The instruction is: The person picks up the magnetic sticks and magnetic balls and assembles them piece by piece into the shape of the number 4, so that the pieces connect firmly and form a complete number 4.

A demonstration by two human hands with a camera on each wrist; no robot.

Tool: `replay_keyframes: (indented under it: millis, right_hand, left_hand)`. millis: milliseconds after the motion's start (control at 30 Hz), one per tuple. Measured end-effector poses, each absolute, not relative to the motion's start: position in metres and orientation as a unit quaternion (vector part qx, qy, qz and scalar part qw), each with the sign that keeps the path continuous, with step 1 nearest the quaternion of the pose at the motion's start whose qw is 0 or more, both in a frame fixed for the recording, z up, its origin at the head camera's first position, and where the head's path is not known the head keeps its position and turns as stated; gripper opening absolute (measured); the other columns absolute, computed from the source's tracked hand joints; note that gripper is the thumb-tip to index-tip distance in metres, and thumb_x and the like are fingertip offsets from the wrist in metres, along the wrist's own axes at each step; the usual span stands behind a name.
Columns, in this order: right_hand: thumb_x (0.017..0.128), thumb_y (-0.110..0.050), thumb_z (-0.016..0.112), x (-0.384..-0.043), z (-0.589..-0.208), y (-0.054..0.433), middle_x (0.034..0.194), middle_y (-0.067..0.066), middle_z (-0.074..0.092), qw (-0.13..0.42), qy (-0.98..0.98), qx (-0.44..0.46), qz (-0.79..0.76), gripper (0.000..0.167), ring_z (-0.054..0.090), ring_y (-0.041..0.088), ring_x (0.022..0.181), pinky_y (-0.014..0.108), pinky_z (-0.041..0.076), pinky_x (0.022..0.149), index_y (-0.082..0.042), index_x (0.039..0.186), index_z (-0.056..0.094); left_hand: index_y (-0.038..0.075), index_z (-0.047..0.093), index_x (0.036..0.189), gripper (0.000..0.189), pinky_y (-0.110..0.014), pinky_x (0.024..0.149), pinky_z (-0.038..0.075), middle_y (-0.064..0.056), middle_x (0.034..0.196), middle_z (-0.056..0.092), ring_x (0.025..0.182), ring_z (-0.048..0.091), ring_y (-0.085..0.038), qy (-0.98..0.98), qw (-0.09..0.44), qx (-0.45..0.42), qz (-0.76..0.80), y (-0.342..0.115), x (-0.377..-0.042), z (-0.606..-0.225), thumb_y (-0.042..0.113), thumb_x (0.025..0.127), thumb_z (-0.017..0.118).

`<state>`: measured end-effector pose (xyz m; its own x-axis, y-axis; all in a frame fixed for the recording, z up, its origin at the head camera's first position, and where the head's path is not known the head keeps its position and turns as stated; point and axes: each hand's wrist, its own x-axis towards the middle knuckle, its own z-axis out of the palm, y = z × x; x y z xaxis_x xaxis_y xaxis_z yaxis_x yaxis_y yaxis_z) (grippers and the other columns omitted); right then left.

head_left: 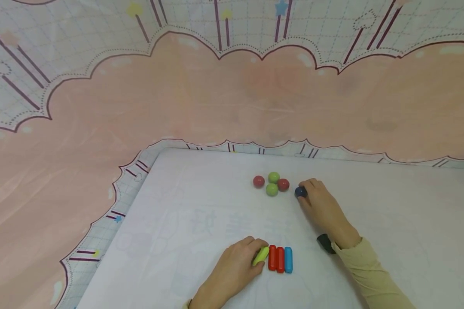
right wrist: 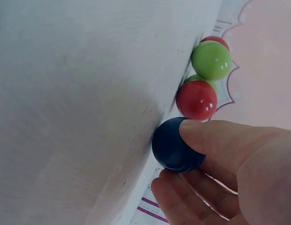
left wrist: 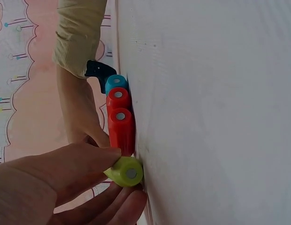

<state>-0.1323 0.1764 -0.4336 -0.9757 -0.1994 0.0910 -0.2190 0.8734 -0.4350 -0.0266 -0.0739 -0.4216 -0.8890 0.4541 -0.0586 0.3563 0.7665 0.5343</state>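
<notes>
My left hand pinches a yellow-green magnetic rod between thumb and fingers, its round metal tip facing the left wrist camera. Just right of it, two red rods and a blue rod lie side by side on the white tabletop. Farther back, the thumb and fingers of my right hand are round a dark blue ball at the tabletop. Left of that ball, two red balls and two green balls sit in a loose cluster.
The tabletop's far edge runs behind the balls, its left edge slants toward me. A cloth with a pink cloud pattern lies beyond both edges. A dark wrist-worn piece juts out by the right sleeve.
</notes>
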Motion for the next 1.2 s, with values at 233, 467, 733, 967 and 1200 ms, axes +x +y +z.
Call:
replay_keyframes:
  millis: [233, 467, 733, 967, 1200]
  right_hand:
    - [0.095, -0.009, 0.065, -0.129, -0.433, 0.179, 0.120, 0.023, 0.058, 0.022, -0.964, 0.114, 0.240, 0.034, 0.055, 0.037, 0.113, 0.053, 0.048, 0.100, 0.008, 0.123, 0.058]
    - [0.095, -0.009, 0.065, -0.125, -0.433, 0.180, 0.120, 0.022, 0.059, 0.013, -0.962, 0.109, 0.249, 0.033, 0.055, 0.037, 0.114, 0.053, 0.047, 0.101, 0.007, 0.123, 0.059]
    - [0.094, -0.011, 0.067, -0.120, -0.432, 0.182, 0.120, 0.021, 0.060, 0.024, -0.960, 0.115, 0.253, 0.033, 0.056, 0.036, 0.113, 0.053, 0.048, 0.100, 0.006, 0.122, 0.060]
    - [0.092, -0.009, 0.069, -0.115, -0.430, 0.182, 0.117, 0.020, 0.061, 0.034, -0.959, 0.122, 0.253, 0.033, 0.058, 0.035, 0.111, 0.052, 0.050, 0.098, 0.005, 0.121, 0.062]
    - [0.091, -0.010, 0.071, -0.110, -0.432, 0.181, 0.117, 0.019, 0.062, 0.047, -0.959, 0.135, 0.243, 0.033, 0.059, 0.034, 0.110, 0.051, 0.052, 0.096, 0.005, 0.120, 0.063]
  left_hand:
    - [0.014, 0.071, 0.114, 0.032, -0.014, 0.063, 0.044, 0.007, 0.085, 0.060, 0.069, 0.047, -0.001, 0.933, 0.084, 0.219, 0.274, -0.076, -0.029, -0.421, 0.013, 0.083, 0.080]
    - [0.015, 0.073, 0.110, 0.029, -0.015, 0.065, 0.046, 0.007, 0.086, 0.062, 0.070, 0.049, -0.001, 0.933, 0.052, 0.225, 0.277, -0.079, -0.033, -0.422, 0.008, 0.082, 0.079]
    - [0.014, 0.072, 0.111, 0.031, -0.017, 0.066, 0.048, 0.006, 0.088, 0.065, 0.072, 0.051, -0.002, 0.936, 0.055, 0.211, 0.277, -0.079, -0.037, -0.418, 0.007, 0.082, 0.080]
    - [0.012, 0.072, 0.110, 0.030, -0.018, 0.070, 0.052, 0.002, 0.094, 0.070, 0.076, 0.056, -0.006, 0.942, 0.045, 0.204, 0.264, -0.078, -0.046, -0.419, 0.009, 0.081, 0.081]
    - [0.011, 0.072, 0.111, 0.031, -0.020, 0.072, 0.054, 0.000, 0.097, 0.071, 0.078, 0.057, -0.008, 0.944, 0.044, 0.201, 0.257, -0.075, -0.056, -0.419, 0.010, 0.081, 0.081]
